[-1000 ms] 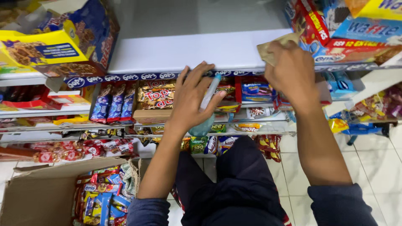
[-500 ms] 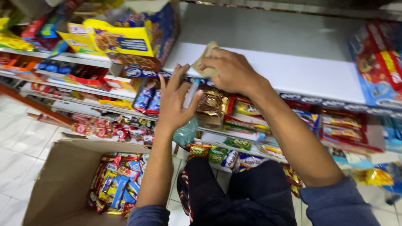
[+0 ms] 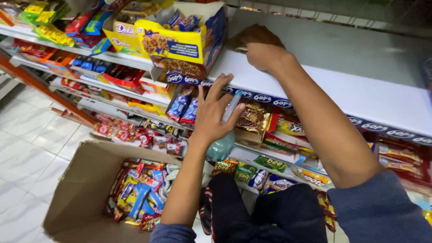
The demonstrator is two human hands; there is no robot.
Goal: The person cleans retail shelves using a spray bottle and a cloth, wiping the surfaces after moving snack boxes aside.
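Head view, single frame. Two hands in view, both the person's own.

Right hand (image 3: 265, 54): resting on the white shelf (image 3: 342, 94), fingers curled down over one brown cloth (image 3: 254, 36) pressed flat on the shelf surface. The cloth shows beyond the knuckles, on the far side of the hand.

Left hand (image 3: 213, 114): raised below and nearer than the right hand, just under the shelf's front edge, fingers spread. It holds one slim pale bottle (image 3: 231, 108) against the palm; the bottle's teal lower body (image 3: 221, 146) hangs below the wrist.

Just left of the right hand: one open yellow and blue display carton (image 3: 180, 42) on the same shelf, with a few wrapped packs inside; exact count cannot be read.

Below the left forearm, on the tiled floor (image 3: 31, 144): one open cardboard box (image 3: 85, 189) holding many mixed snack packets, too jumbled to count.

Behind the left hand: lower shelves of snack packets (image 3: 270, 130), uncounted.
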